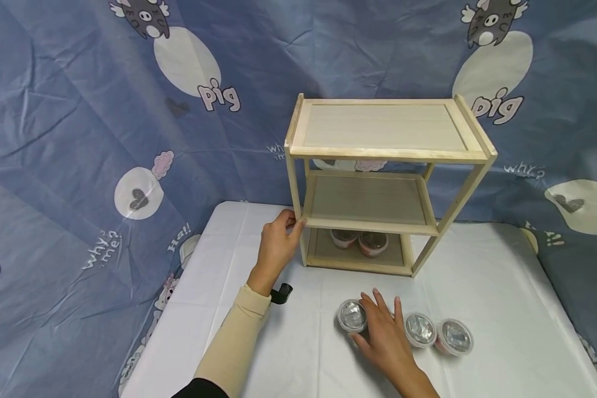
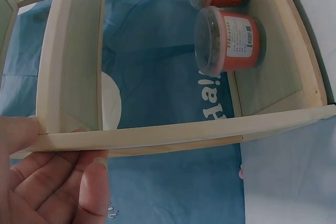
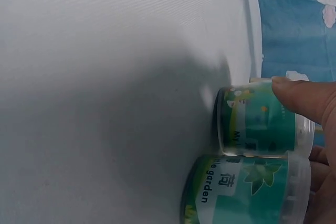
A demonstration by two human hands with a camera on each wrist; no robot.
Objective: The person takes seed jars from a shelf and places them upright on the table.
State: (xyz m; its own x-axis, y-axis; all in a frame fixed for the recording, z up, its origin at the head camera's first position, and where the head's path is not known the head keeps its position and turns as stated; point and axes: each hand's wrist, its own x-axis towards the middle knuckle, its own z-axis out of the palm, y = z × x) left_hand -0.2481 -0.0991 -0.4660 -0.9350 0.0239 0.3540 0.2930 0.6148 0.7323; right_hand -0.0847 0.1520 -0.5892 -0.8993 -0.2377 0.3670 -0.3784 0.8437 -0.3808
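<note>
My left hand (image 1: pixel 277 243) grips the left front post of a small wooden shelf rack (image 1: pixel 368 228), close to its middle shelf. In the left wrist view the thumb and fingers lie on either side of that post (image 2: pixel 173 132). Down on the white table, my right hand (image 1: pixel 383 337) holds a lidded plastic tub (image 1: pixel 352 316) between thumb and fingers. The right wrist view shows the thumb (image 3: pixel 299 95) on its green label (image 3: pixel 257 121). Beside it stands a second green-labelled tub (image 3: pixel 241 190), mostly hidden under the hand in the head view.
Two more lidded tubs (image 1: pixel 420 330) (image 1: pixel 454 337) stand right of my right hand. On the rack's bottom shelf are two red-orange tubs (image 2: pixel 228 40). Blue printed cloth (image 1: pixel 249 55) hangs behind and to the sides of the white table (image 1: pixel 239 243).
</note>
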